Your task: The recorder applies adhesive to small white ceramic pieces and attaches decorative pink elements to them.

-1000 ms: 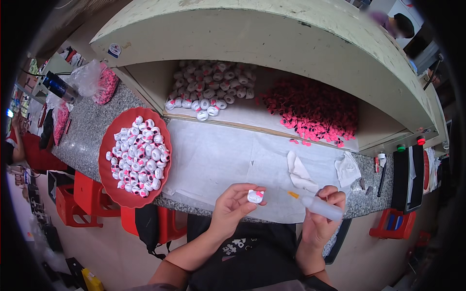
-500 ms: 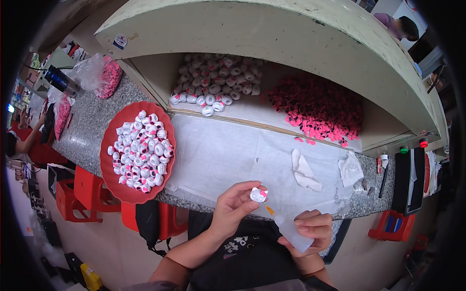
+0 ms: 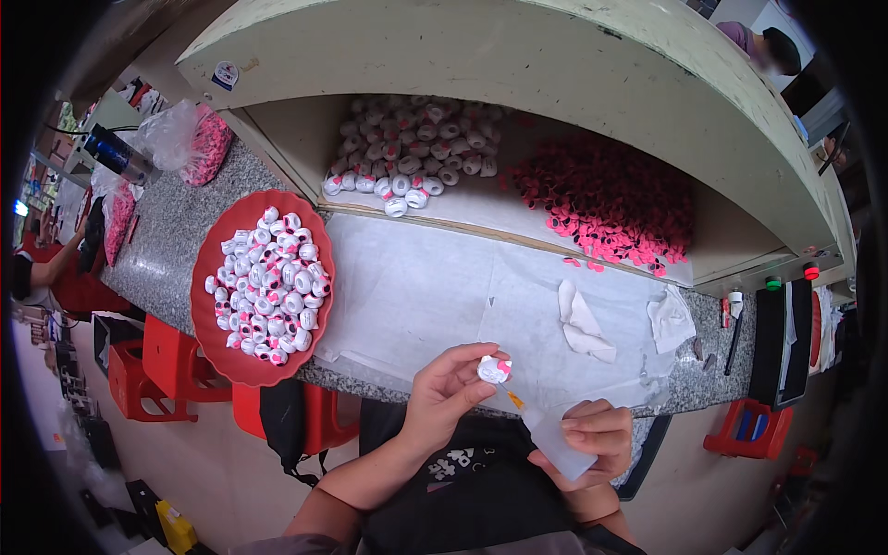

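Observation:
Between the thumb and fingers of my left hand [image 3: 442, 393] is a small white figure head with a pink bow [image 3: 494, 370]. My right hand [image 3: 595, 439] grips a translucent white squeeze bottle [image 3: 558, 442], tilted up to the left. Its orange needle tip [image 3: 515, 400] points at the underside of the figure head; whether they touch I cannot tell. Left of my hands, a red scalloped tray [image 3: 208, 324] holds many similar white-and-pink heads [image 3: 268, 287].
A pale cabinet [image 3: 518, 55] overhangs the bench, sheltering piled white heads [image 3: 407, 153] and loose pink pieces [image 3: 606, 208]. White paper [image 3: 416, 277] covers the worktop, with crumpled tissues [image 3: 583, 324] at right. Red stools [image 3: 176, 361] stand below left. Other people are at the far left and upper right.
Both hands, the small head and the bottle hold nearly the same position. The view has shifted very slightly.

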